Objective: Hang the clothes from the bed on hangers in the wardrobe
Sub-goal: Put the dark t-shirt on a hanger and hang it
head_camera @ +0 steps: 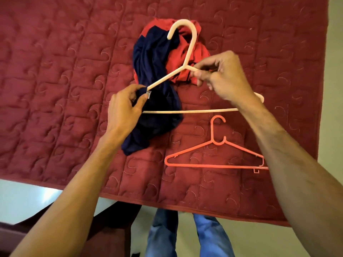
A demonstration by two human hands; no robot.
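Above the maroon quilted bed [55, 71], right hand [226, 76] pinches the cream plastic hanger [163, 79], lying left-to-right, while the nearer left hand [124, 110] pinches the crumpled navy-and-red garment [154, 58] by its collar at the hanger's left tip.

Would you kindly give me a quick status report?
Right hand pinching cream hanger near its neck. Left hand pinching navy garment at hanger's end. Red hanger and red garment lie on bed.

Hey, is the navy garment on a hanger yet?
Not yet: navy garment lies bunched on the bed; left hand pinches its label beside the cream hanger.
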